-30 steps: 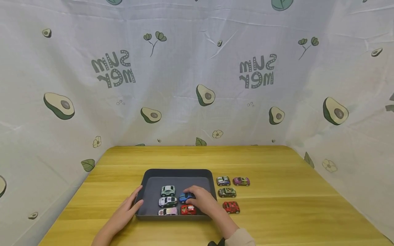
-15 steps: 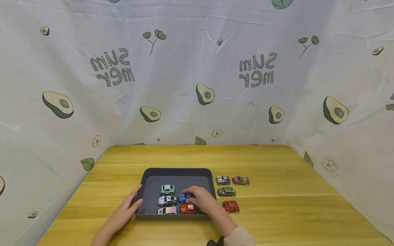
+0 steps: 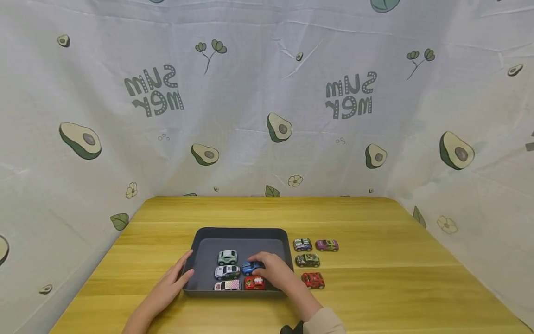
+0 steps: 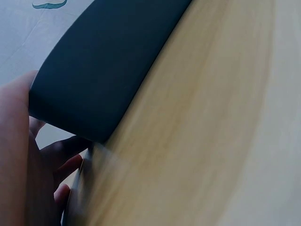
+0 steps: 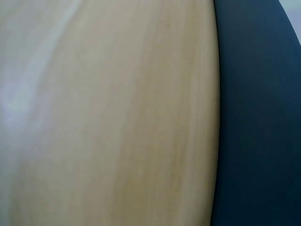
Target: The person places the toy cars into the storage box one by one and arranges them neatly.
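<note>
My right hand [image 3: 271, 270] reaches into the dark grey tray [image 3: 242, 233] and pinches a blue toy car [image 3: 249, 267], partly hidden by the fingers. Right below it sits a red toy car [image 3: 254, 283]. To its left are a pale green toy car [image 3: 227, 257], a white and green one [image 3: 227, 272] and a white one with a pink pattern [image 3: 227, 285]. My left hand [image 3: 168, 284] rests against the tray's left side near the front corner, fingers extended, thumb at the rim. In the left wrist view its fingers [image 4: 66, 172] lie around that corner.
Right of the tray, several toy cars stand on the wooden table [image 3: 375, 278]: white and blue [image 3: 302, 245], purple [image 3: 327, 245], dark camouflage [image 3: 308, 260] and red [image 3: 313, 280]. A patterned curtain [image 3: 242, 93] hangs behind. The right wrist view shows only table and the tray's wall [image 5: 258, 117].
</note>
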Demonstrator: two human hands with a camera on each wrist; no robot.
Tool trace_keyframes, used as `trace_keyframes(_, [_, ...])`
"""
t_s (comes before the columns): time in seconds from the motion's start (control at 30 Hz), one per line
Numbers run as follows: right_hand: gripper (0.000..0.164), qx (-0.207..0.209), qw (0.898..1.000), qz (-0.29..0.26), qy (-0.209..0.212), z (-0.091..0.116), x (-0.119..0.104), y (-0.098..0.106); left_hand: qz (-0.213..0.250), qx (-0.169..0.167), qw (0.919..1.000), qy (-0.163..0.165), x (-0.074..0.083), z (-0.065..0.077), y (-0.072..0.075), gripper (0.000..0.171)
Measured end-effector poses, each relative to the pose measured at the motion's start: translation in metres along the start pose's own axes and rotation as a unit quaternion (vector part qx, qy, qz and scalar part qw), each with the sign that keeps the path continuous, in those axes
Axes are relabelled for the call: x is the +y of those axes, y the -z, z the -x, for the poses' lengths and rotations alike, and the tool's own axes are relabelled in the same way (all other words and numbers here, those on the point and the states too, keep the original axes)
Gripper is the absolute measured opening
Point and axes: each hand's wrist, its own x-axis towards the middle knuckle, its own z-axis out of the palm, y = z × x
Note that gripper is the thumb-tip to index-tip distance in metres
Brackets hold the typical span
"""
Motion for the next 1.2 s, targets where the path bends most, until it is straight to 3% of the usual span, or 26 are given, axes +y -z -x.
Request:
trace_keyframes(0.37, [0.029, -0.005, 1.000, -0.021, -0.002, 0.004, 0.001, -0.001, 0.000, 0.003, 1.0000, -0.006, -0.002, 0.001, -0.003, 0.060])
trace_keyframes(0.7, [0.027, 0.057, 0.997, -0.051, -0.023, 0.006, 0.003, 0.005, 0.001, 0.006, 0.9999, -0.008, -0.002, 0.000, -0.001, 0.060])
trace_keyframes(0.87, [0.025, 0.073, 0.997, -0.030, -0.019, 0.008, 0.004, 0.008, 0.002, 0.005, 0.9999, -0.011, -0.003, -0.001, -0.001, 0.059])
trace_keyframes(1.03, [0.023, 0.110, 0.994, -0.006, -0.007, 0.012, 0.010, 0.017, 0.007, 0.007, 0.9998, -0.018, -0.004, 0.000, -0.002, 0.059])
trace_keyframes(1.2, [0.022, 0.153, 0.988, -0.001, -0.020, 0.019, 0.020, 0.030, 0.008, 0.008, 0.9997, -0.020, -0.004, 0.000, -0.002, 0.059])
